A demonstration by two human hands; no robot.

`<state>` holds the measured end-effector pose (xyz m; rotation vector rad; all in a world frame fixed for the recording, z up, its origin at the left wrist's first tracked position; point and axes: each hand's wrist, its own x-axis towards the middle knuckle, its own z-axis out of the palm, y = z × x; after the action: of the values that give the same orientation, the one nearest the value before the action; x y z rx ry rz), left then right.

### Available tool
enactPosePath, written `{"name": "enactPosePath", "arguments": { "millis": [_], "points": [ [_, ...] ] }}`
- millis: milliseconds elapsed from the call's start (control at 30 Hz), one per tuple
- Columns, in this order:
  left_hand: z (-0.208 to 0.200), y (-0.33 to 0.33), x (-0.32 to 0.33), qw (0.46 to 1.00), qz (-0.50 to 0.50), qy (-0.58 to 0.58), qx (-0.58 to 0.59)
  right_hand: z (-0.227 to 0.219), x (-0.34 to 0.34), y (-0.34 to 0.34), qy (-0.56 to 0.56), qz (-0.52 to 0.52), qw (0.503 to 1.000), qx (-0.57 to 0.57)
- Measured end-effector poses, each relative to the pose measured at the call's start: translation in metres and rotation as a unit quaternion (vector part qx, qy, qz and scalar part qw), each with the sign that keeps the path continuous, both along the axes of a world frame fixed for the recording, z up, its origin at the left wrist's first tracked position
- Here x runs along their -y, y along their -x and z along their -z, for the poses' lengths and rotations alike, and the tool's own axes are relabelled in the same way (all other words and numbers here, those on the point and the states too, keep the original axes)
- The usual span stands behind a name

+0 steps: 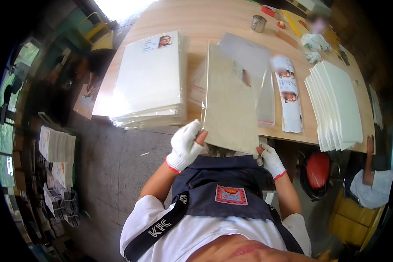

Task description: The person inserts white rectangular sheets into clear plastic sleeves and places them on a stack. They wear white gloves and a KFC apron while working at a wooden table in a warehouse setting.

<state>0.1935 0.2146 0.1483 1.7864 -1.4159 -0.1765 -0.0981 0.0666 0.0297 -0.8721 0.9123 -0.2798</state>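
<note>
A cream flat board in a clear plastic sleeve hangs over the table's near edge, with a small printed label showing near its top. My left hand, in a white fingerless glove, is closed at the sleeve's lower left edge. At the opposite lower corner my right hand, gloved alike, pinches the sleeve. Left of it lies a thick stack of sleeved white boards with a portrait label on top. Beneath and behind are loose clear plastic sleeves. To the right lie a strip of portrait labels and fanned white boards.
On the wooden table stand a metal can and a red tape roll. Another person's gloved hands work at the far right. Bundled paper stacks stand left; a red stool and a seated person are right.
</note>
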Motion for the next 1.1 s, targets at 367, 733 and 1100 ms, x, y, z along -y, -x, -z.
{"name": "enactPosePath", "arguments": {
  "millis": [367,733,1100],
  "points": [
    [-0.032,-0.182,-0.06,0.891,-0.387,0.053,0.229,-0.096,0.003,-0.268,0.266,-0.146,0.951,0.063],
    [0.047,-0.221,-0.075,0.917,-0.282,-0.086,0.267,-0.093,0.032,-0.042,0.408,0.103,0.907,-0.005],
    [0.04,-0.063,0.001,0.952,0.066,0.26,0.151,-0.141,0.127,0.226,0.156,0.472,0.865,-0.071]
  ]
}}
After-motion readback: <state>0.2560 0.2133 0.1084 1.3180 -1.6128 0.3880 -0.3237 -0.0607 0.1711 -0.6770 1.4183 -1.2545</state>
